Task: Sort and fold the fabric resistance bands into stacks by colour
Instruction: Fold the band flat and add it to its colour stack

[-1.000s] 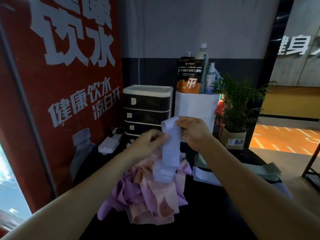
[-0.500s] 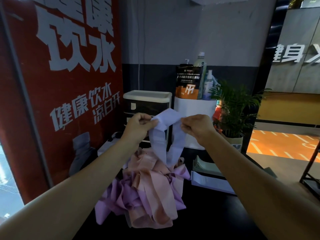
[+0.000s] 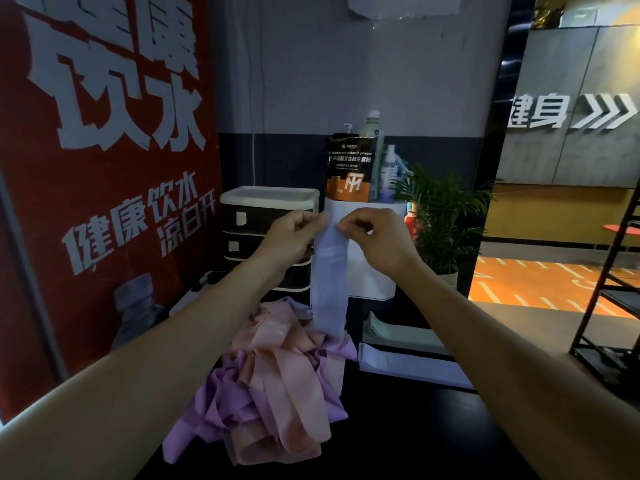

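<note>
Head view: left hand [image 3: 289, 237] and right hand [image 3: 375, 239] both pinch the pale blue band's [image 3: 329, 289] top; align edges flat before folding.

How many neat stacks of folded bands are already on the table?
2: a pale green stack right of the tangled pile, and a light blue stack in front of it. Others may lie hidden behind the arms.

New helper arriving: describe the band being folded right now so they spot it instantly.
Start at the white drawer unit against the wall. In front of it, the left hand and right hand pinch the pale blue band, the only one hanging upright above the pink-and-purple heap.
</note>
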Demonstrator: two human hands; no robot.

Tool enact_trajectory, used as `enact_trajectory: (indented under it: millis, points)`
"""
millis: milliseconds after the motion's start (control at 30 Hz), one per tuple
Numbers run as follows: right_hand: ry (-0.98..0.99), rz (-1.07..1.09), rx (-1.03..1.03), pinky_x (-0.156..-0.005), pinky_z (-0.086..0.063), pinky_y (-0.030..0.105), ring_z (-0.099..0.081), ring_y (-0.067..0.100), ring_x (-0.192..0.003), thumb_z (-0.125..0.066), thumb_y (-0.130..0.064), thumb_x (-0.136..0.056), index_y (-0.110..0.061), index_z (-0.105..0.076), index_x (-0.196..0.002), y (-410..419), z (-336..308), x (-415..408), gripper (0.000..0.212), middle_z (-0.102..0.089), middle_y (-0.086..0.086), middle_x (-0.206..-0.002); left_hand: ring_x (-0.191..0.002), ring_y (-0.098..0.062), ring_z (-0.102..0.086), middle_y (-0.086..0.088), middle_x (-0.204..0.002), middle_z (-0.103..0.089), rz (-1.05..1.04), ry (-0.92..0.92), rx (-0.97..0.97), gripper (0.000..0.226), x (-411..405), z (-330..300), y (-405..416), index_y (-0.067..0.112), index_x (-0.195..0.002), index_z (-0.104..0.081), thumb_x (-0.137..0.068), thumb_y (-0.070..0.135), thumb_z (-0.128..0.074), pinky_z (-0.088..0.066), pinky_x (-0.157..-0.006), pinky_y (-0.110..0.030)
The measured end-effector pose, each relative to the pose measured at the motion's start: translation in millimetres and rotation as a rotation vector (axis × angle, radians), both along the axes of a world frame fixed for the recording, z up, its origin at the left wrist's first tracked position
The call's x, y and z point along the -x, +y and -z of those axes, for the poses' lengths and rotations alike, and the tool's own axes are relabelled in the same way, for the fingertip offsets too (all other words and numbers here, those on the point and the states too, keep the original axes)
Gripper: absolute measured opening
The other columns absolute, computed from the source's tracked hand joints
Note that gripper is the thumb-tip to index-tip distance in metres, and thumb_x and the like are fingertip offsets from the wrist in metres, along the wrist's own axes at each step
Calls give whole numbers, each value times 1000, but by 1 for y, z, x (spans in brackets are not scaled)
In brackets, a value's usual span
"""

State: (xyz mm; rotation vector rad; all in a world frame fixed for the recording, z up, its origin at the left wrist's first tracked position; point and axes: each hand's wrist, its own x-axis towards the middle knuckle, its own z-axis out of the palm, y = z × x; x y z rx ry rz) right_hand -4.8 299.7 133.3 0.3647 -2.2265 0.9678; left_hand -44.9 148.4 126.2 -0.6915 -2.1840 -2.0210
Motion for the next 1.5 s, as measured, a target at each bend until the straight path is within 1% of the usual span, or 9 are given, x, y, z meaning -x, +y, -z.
enact_trajectory:
  millis: [133, 533, 733, 967, 1067, 1133, 1267, 1400, 1500]
  points:
    - [-13, 6, -22, -80, -51, 40, -63, 26, -82, -58, -18, -91, 0, -71, -90, 8, 0, 0, 22, -70, 14, -86, -96, -16, -59, -7, -103, -64, -35, 155, 132, 10, -4, 0, 5, 20, -96, -63, -91, 26, -58, -48, -85, -28]
    - [-201, -30, 76, -80, -48, 48, -51, 29, -72, -73, -12, -78, 13, -58, -91, 21, 6, -5, 32, -62, 30, -91, -89, -15, -64, 0, -94, -67, -4, 119, -77, 5, -11, -24, 28, 22, -89, -63, -90, 20, -59, -54, -86, -37]
    - [-215, -12, 38, -65, -33, 29, -38, 19, -67, -68, -7, -82, 8, -54, -75, 36, 3, -8, 22, -46, 14, -71, -77, -8, -63, 3, -86, -65, 79, 141, -58, 16, -16, -23, 36, 21, -89, -60, -84, 6, -65, -55, -68, -20]
    - [-384, -109, 177, -88, -53, 39, -65, 27, -97, -72, 1, -76, 4, -61, -108, 50, 31, -16, 34, -68, 16, -108, -81, -13, -61, -1, -90, -63, 86, 44, -229, 11, -13, -25, 60, 18, -90, -62, -89, 8, -60, -53, -69, -25]
    - [-450, -25, 34, -70, -51, 35, -63, 23, -79, -71, -2, -77, 1, -61, -86, 69, 50, -15, 14, -66, 12, -86, -81, -13, -59, 1, -90, -63, 41, -55, -354, 13, -6, -25, 63, 20, -88, -60, -90, 8, -59, -52, -71, -25]
    - [-502, 74, -48, -55, -32, 28, -46, 17, -63, -68, -3, -79, 8, -56, -77, 88, 61, -18, 17, -50, 9, -68, -81, -14, -59, 1, -89, -63, -14, -94, -415, 13, 1, -20, 62, 19, -87, -60, -92, 7, -57, -52, -70, -24]
    - [-586, 199, -72, -60, -28, 28, -44, 21, -72, -60, -5, -85, 12, -58, -84, 125, 85, -30, 16, -55, 24, -79, -85, -14, -61, -2, -98, -63, -102, -181, -488, 12, 15, 5, 61, 13, -104, -56, -93, 10, -55, -53, -72, -24]
    - [-659, 322, -41, -48, -23, 21, -35, 14, -57, -47, -5, -92, -4, -52, -71, 157, 102, -45, 21, -40, 6, -63, -76, -9, -56, 2, -90, -58, -179, -237, -430, 7, 17, 40, 70, 15, -98, -53, -95, 9, -52, -51, -64, -18]
    - [-679, 387, 65, -53, -26, 27, -41, 21, -66, -52, -8, -92, -1, -61, -86, 181, 120, -53, 13, -47, 9, -69, -82, -15, -55, -1, -90, -56, -253, -297, -365, 7, 21, 68, 78, 13, -95, -51, -95, 6, -50, -49, -63, -20]
